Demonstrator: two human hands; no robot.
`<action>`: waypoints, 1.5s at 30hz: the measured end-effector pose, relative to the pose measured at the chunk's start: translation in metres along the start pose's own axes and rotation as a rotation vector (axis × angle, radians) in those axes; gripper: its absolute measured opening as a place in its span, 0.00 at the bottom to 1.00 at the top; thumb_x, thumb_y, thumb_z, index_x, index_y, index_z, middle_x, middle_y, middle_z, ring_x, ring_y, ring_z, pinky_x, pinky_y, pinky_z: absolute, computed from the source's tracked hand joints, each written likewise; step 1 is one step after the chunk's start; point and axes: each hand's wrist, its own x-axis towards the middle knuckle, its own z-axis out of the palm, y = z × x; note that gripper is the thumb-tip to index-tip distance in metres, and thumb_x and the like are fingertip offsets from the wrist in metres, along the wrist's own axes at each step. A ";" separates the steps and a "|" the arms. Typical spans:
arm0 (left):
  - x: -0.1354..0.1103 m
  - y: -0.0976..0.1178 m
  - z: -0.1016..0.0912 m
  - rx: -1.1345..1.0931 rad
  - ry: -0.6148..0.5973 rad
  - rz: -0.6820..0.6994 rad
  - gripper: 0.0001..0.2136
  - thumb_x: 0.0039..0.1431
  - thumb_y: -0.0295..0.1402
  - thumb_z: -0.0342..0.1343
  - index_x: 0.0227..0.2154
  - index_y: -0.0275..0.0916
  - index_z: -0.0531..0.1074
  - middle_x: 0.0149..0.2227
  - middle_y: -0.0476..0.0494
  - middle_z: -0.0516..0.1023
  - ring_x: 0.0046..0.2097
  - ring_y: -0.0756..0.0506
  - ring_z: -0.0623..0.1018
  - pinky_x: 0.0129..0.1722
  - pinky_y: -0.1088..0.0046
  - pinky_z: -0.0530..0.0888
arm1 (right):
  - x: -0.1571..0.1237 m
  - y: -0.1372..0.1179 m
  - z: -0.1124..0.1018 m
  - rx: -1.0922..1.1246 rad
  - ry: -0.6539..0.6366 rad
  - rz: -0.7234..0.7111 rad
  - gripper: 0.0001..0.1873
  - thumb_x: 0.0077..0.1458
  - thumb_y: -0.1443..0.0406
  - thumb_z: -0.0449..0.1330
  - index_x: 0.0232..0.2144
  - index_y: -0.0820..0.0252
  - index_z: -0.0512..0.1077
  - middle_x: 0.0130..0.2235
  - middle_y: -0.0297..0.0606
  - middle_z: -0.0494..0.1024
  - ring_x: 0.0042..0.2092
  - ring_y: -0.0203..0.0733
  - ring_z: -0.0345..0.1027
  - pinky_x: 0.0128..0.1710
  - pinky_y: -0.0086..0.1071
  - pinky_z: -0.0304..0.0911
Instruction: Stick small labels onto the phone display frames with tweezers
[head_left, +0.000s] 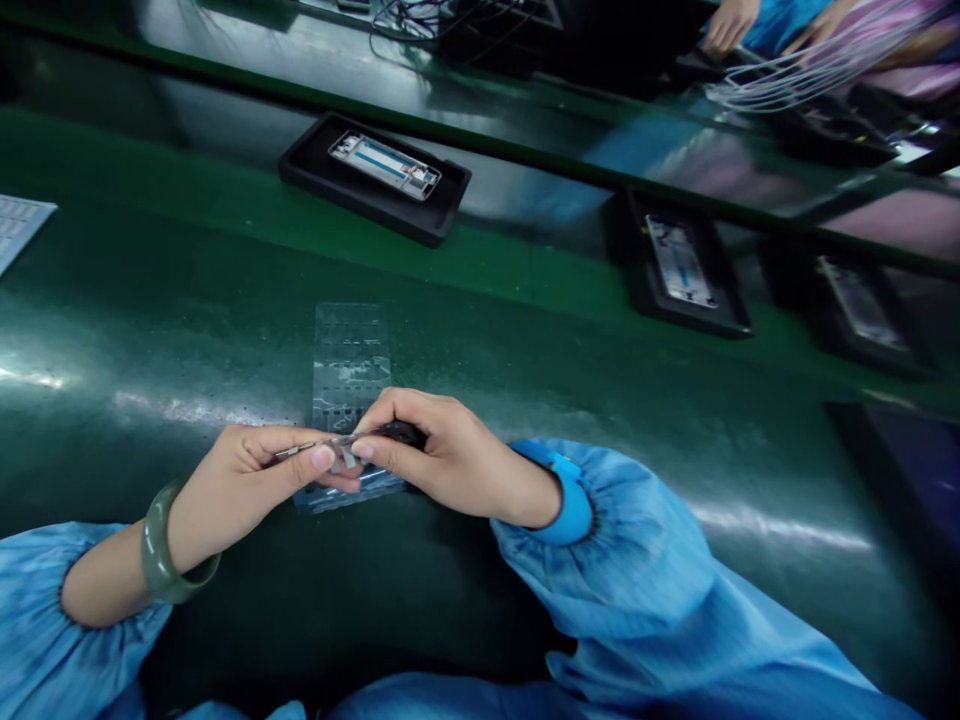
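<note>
My left hand (251, 478) is closed in a pinch on thin metal tweezers (300, 449), whose tips point right toward my other hand. My right hand (442, 455) is closed too, its fingertips pinching a small clear piece (346, 458) at the tweezer tips, with a small black object (403, 433) tucked under the fingers. Both hands hover over a clear plastic sheet (349, 370) with rows of tiny parts, lying flat on the green bench (187, 330). A green bangle sits on my left wrist.
Black trays holding phone frames (385, 164), (681, 262), (861, 304) ride the belt behind the bench. A white sheet (16, 226) lies at the far left. Another person's hands (731, 22) and a bundle of white cables (810, 70) are at the top right.
</note>
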 end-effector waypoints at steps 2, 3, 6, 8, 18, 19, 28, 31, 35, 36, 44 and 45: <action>0.000 -0.002 -0.003 -0.026 -0.042 -0.034 0.10 0.58 0.38 0.55 0.39 0.43 0.77 0.35 0.45 0.80 0.39 0.43 0.80 0.45 0.64 0.76 | 0.000 0.001 0.000 -0.019 -0.008 -0.011 0.08 0.57 0.63 0.56 0.34 0.63 0.70 0.32 0.36 0.74 0.33 0.34 0.66 0.32 0.27 0.62; 0.000 -0.003 -0.004 -0.042 -0.062 -0.051 0.10 0.59 0.38 0.54 0.40 0.43 0.76 0.36 0.45 0.80 0.40 0.43 0.79 0.47 0.63 0.75 | -0.001 0.001 -0.001 -0.031 -0.011 -0.020 0.07 0.57 0.63 0.56 0.34 0.63 0.70 0.32 0.36 0.74 0.33 0.34 0.67 0.33 0.27 0.62; 0.001 -0.004 -0.008 -0.087 -0.117 -0.097 0.12 0.60 0.39 0.53 0.41 0.42 0.76 0.37 0.43 0.80 0.40 0.43 0.79 0.47 0.61 0.74 | -0.001 0.001 -0.002 -0.073 -0.026 -0.060 0.06 0.58 0.64 0.56 0.35 0.63 0.70 0.34 0.36 0.74 0.35 0.34 0.67 0.34 0.27 0.62; 0.002 -0.003 -0.010 -0.102 -0.140 -0.128 0.12 0.60 0.39 0.53 0.40 0.41 0.77 0.37 0.42 0.80 0.40 0.43 0.79 0.47 0.62 0.74 | -0.002 0.001 -0.002 -0.097 -0.043 -0.093 0.06 0.58 0.65 0.56 0.35 0.62 0.70 0.34 0.37 0.74 0.36 0.34 0.68 0.35 0.27 0.62; 0.004 0.002 -0.015 -0.250 -0.272 -0.218 0.17 0.57 0.46 0.55 0.41 0.39 0.76 0.39 0.42 0.79 0.42 0.44 0.78 0.47 0.67 0.73 | -0.001 0.003 -0.003 -0.033 -0.042 -0.065 0.07 0.56 0.63 0.58 0.34 0.63 0.70 0.31 0.34 0.73 0.31 0.32 0.66 0.30 0.25 0.60; 0.003 0.002 -0.015 -0.231 -0.272 -0.183 0.17 0.56 0.46 0.56 0.41 0.40 0.75 0.39 0.42 0.79 0.42 0.44 0.78 0.46 0.68 0.73 | 0.000 0.004 -0.003 -0.028 -0.039 -0.062 0.08 0.56 0.62 0.58 0.33 0.63 0.70 0.30 0.34 0.73 0.31 0.32 0.65 0.30 0.25 0.60; 0.001 0.008 -0.008 0.224 -0.052 0.003 0.07 0.53 0.38 0.58 0.27 0.40 0.74 0.25 0.52 0.74 0.27 0.54 0.71 0.27 0.82 0.68 | -0.002 -0.002 0.004 -0.136 -0.121 -0.193 0.04 0.58 0.67 0.56 0.36 0.64 0.69 0.33 0.36 0.73 0.35 0.33 0.66 0.34 0.26 0.60; 0.005 0.009 -0.010 0.284 -0.065 -0.046 0.12 0.55 0.41 0.55 0.25 0.38 0.73 0.22 0.51 0.72 0.24 0.54 0.68 0.24 0.82 0.66 | -0.003 -0.002 0.005 -0.177 -0.149 -0.241 0.04 0.58 0.69 0.54 0.36 0.65 0.68 0.33 0.37 0.73 0.34 0.33 0.66 0.33 0.26 0.60; 0.007 0.009 -0.013 0.253 -0.155 -0.080 0.16 0.58 0.44 0.50 0.25 0.37 0.71 0.21 0.51 0.68 0.22 0.54 0.65 0.20 0.81 0.64 | -0.003 -0.001 0.005 -0.176 -0.153 -0.241 0.04 0.57 0.68 0.55 0.36 0.64 0.68 0.33 0.36 0.73 0.34 0.33 0.66 0.33 0.26 0.60; 0.006 0.009 -0.013 0.225 -0.178 -0.060 0.15 0.57 0.45 0.51 0.27 0.37 0.71 0.22 0.51 0.69 0.23 0.54 0.66 0.22 0.80 0.65 | -0.003 -0.001 0.005 -0.170 -0.152 -0.233 0.05 0.57 0.69 0.56 0.37 0.64 0.68 0.33 0.36 0.73 0.34 0.33 0.66 0.33 0.26 0.60; -0.004 0.007 -0.005 0.398 -0.089 0.013 0.11 0.55 0.42 0.56 0.31 0.38 0.70 0.28 0.50 0.73 0.30 0.51 0.72 0.31 0.77 0.69 | -0.003 -0.002 0.012 -0.232 -0.144 -0.236 0.04 0.56 0.69 0.56 0.36 0.63 0.67 0.33 0.35 0.72 0.33 0.32 0.65 0.31 0.25 0.58; -0.004 0.008 -0.004 0.406 -0.093 -0.013 0.12 0.56 0.43 0.53 0.29 0.38 0.70 0.27 0.50 0.72 0.28 0.52 0.71 0.28 0.78 0.68 | -0.003 -0.001 0.013 -0.246 -0.144 -0.254 0.03 0.56 0.70 0.55 0.36 0.64 0.67 0.33 0.35 0.72 0.33 0.32 0.65 0.30 0.25 0.58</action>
